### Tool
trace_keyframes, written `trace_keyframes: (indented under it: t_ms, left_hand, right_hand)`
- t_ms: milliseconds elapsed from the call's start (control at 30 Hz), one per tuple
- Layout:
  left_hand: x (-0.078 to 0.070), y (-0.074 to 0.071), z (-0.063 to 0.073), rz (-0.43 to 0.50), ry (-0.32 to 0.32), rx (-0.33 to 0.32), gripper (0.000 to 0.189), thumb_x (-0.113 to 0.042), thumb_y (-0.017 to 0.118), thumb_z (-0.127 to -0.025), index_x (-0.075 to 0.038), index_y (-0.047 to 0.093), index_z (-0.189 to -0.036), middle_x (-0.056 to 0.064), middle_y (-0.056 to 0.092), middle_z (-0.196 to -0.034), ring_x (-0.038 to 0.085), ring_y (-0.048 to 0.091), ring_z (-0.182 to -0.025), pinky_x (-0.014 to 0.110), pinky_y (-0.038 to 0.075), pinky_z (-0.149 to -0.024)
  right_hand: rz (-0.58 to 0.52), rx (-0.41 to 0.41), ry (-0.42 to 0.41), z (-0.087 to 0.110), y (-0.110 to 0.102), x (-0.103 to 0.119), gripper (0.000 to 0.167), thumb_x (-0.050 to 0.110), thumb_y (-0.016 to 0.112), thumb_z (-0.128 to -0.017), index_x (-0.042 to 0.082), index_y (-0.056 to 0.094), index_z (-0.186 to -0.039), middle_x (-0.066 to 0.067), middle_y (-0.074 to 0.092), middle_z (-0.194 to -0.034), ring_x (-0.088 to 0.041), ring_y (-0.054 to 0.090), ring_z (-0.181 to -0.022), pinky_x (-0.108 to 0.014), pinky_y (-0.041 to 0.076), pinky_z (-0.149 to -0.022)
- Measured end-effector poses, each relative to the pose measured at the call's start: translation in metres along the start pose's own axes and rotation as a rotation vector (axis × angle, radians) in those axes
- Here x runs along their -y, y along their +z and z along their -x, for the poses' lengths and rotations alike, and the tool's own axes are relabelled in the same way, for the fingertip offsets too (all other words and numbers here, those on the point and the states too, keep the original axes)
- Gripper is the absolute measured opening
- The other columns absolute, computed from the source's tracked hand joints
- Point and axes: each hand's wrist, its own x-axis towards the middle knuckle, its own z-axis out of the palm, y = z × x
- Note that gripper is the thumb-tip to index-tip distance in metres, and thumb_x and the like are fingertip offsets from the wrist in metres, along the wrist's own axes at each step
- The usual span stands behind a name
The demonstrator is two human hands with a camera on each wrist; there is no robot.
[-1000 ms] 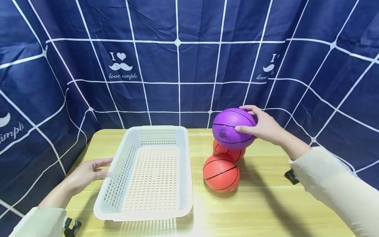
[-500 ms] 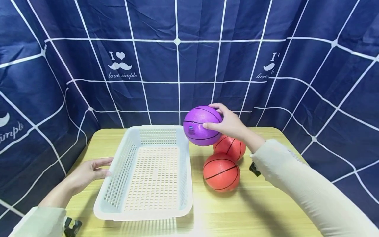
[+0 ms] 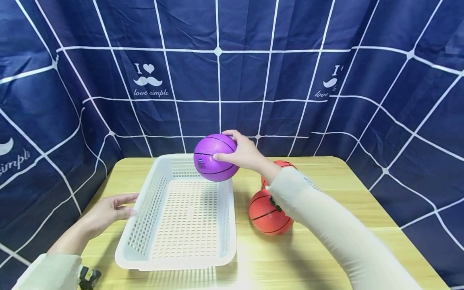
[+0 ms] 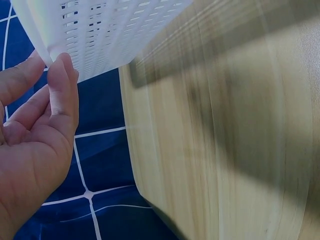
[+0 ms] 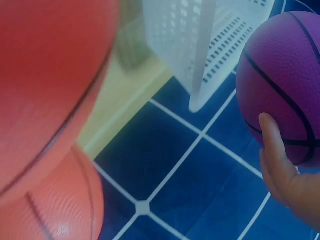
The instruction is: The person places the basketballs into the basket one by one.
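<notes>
A purple toy basketball (image 3: 212, 169) is gripped from its right side by my right hand (image 3: 244, 154), thumb in front and fingers behind. It hangs over the far right corner of a white plastic basket (image 3: 232, 225). My left hand (image 3: 105, 213) pinches the basket's left rim; the left wrist view shows the thumb and fingers of that left hand (image 4: 47, 110) on either side of the rim. Two orange-red basketballs sit right of the basket: the nearer ball (image 3: 266, 217) is partly behind my right sleeve, and the farther ball (image 3: 284, 164) is mostly hidden by that wrist.
Everything stands on a light wooden table (image 3: 348, 201). A dark blue curtain (image 3: 246, 80) with white grid lines encloses its back and sides. In the right wrist view the nearby orange-red ball (image 5: 50, 75) fills the left side.
My right hand has carried the purple basketball leftward, from above the orange-red balls to over the basket's far right corner. My left hand and the basket have stayed in place.
</notes>
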Motion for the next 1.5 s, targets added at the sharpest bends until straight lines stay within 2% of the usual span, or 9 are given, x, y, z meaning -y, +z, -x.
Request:
trace_keyframes:
  t_ms: [267, 467, 800, 1033, 1300, 1500]
  left_hand:
    - [-0.002, 0.001, -0.002, 0.002, 0.006, 0.004, 0.061, -0.006, 0.067, -0.087, 0.018, 0.039, -0.134, 0.031, 0.049, -0.131, 0.005, 0.058, -0.098, 0.021, 0.046, -0.081]
    - [-0.002, -0.001, -0.001, -0.011, 0.010, 0.001, 0.061, -0.009, 0.068, -0.087, 0.017, 0.040, -0.134, 0.030, 0.050, -0.130, 0.002, 0.057, -0.100, 0.019, 0.045, -0.082]
    - [0.001, 0.000, 0.002, 0.030, 0.016, 0.014, 0.060, -0.005, 0.066, -0.087, 0.018, 0.037, -0.135, 0.032, 0.052, -0.126, 0.007, 0.061, -0.096, 0.019, 0.045, -0.081]
    - [0.000, 0.001, 0.001, 0.026, -0.006, 0.015, 0.060, -0.004, 0.064, -0.088, 0.018, 0.035, -0.136, 0.030, 0.056, -0.122, 0.009, 0.062, -0.095, 0.018, 0.044, -0.081]
    - [0.000, 0.001, 0.000, 0.036, 0.020, 0.015, 0.059, -0.003, 0.064, -0.088, 0.019, 0.036, -0.135, 0.034, 0.047, -0.130, 0.007, 0.061, -0.096, 0.020, 0.045, -0.082]
    - [0.000, 0.001, 0.000, 0.056, 0.017, 0.024, 0.060, -0.004, 0.064, -0.088, 0.019, 0.034, -0.136, 0.034, 0.050, -0.127, 0.009, 0.062, -0.095, 0.020, 0.045, -0.082]
  right_hand:
    - [0.058, 0.006, -0.006, -0.014, 0.033, 0.011, 0.074, 0.042, 0.081, -0.069, 0.021, 0.048, -0.131, -0.005, 0.056, -0.115, -0.021, 0.050, -0.106, -0.039, 0.049, -0.081]
    - [0.080, 0.023, 0.004, -0.024, 0.058, 0.023, 0.079, 0.046, 0.080, -0.069, 0.021, 0.045, -0.135, -0.007, 0.053, -0.120, -0.021, 0.044, -0.112, -0.039, 0.049, -0.082]
    - [0.045, 0.034, 0.031, -0.031, 0.098, 0.030, 0.081, 0.046, 0.080, -0.070, 0.021, 0.044, -0.137, -0.008, 0.050, -0.119, -0.019, 0.048, -0.107, -0.033, 0.050, -0.078]
    - [0.050, 0.005, 0.046, -0.037, 0.109, 0.032, 0.078, 0.046, 0.080, -0.069, 0.021, 0.045, -0.135, -0.009, 0.051, -0.117, -0.019, 0.048, -0.107, -0.036, 0.050, -0.080]
    - [0.010, 0.030, 0.113, -0.038, 0.123, 0.032, 0.082, 0.048, 0.079, -0.070, 0.024, 0.042, -0.139, -0.011, 0.048, -0.121, -0.024, 0.053, -0.104, -0.040, 0.051, -0.079]
    - [0.024, 0.009, 0.140, -0.039, 0.134, 0.025, 0.081, 0.047, 0.079, -0.070, 0.023, 0.043, -0.138, -0.012, 0.048, -0.123, -0.024, 0.053, -0.105, -0.040, 0.050, -0.082]
